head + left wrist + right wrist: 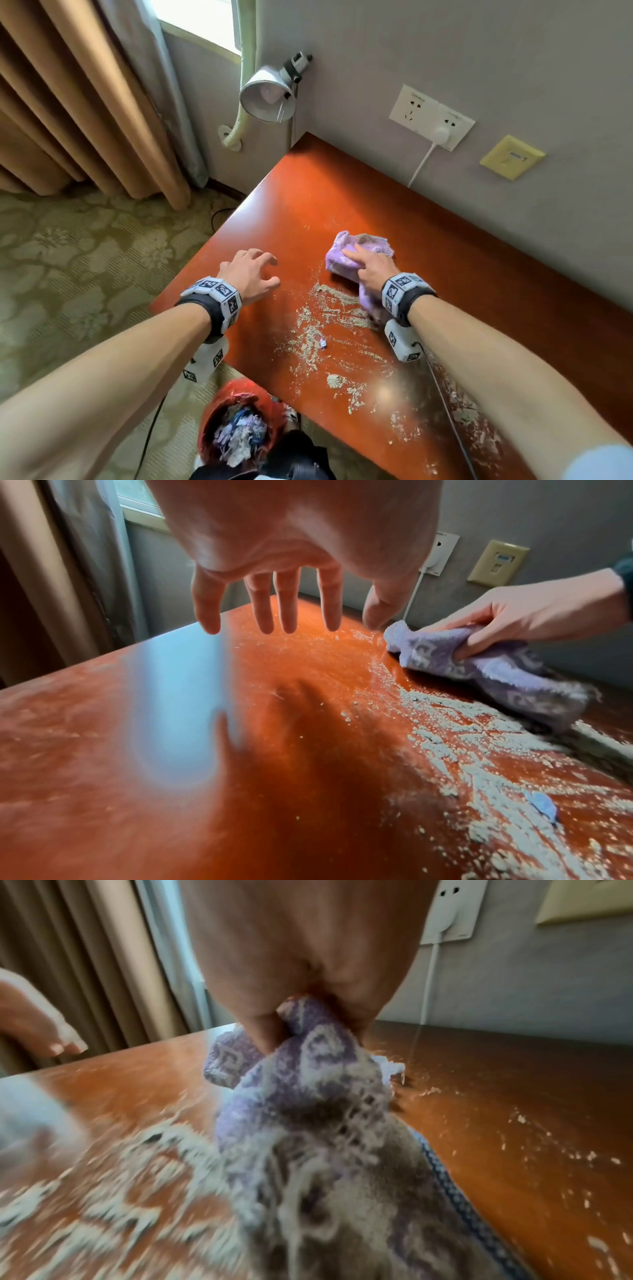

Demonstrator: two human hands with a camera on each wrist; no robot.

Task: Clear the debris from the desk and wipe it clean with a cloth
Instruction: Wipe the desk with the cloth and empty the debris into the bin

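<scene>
My right hand point(368, 265) grips a bunched purple cloth point(346, 255) and presses it on the reddish wooden desk point(301, 205). The cloth point(479, 669) is smeared with pale grit at its trailing end point(325, 1191). Pale crumbly debris point(318, 329) streaks the desk from beside the cloth toward its near edge, with a small blue scrap point(322, 343) among it. My left hand point(251, 274) hovers just above the desk to the left of the debris, fingers point(267, 610) spread and loosely bent, holding nothing. The debris point(479, 750) lies right of that hand.
A red waste bin point(239, 425) full of paper scraps stands on the carpet below the desk's near corner. A desk lamp point(270, 92) hangs at the far corner. A white cable point(423, 164) runs from the wall socket point(431, 116) down behind the desk.
</scene>
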